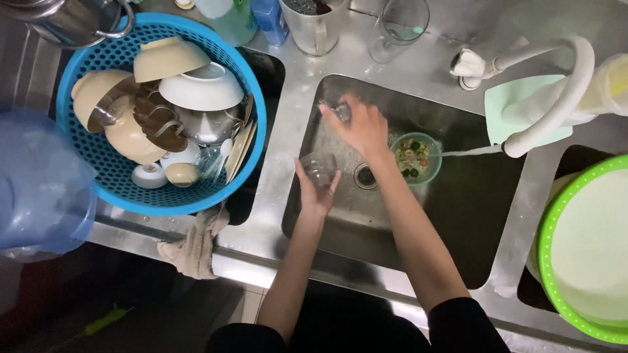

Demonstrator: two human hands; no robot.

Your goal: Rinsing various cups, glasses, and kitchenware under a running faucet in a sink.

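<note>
I see a small clear glass held in the left hand, fingers wrapped under it, over the left part of the steel sink. The right hand grips a second clear glass near the sink's back wall. Just beside it stands a green bowl with food rests, where water from the white faucet falls. Left is a blue basket full of dishes.

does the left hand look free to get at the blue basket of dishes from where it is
Probably not yet: the left hand already holds a clear glass over the sink. The blue basket sits open-topped just beside it, nothing between.
</note>
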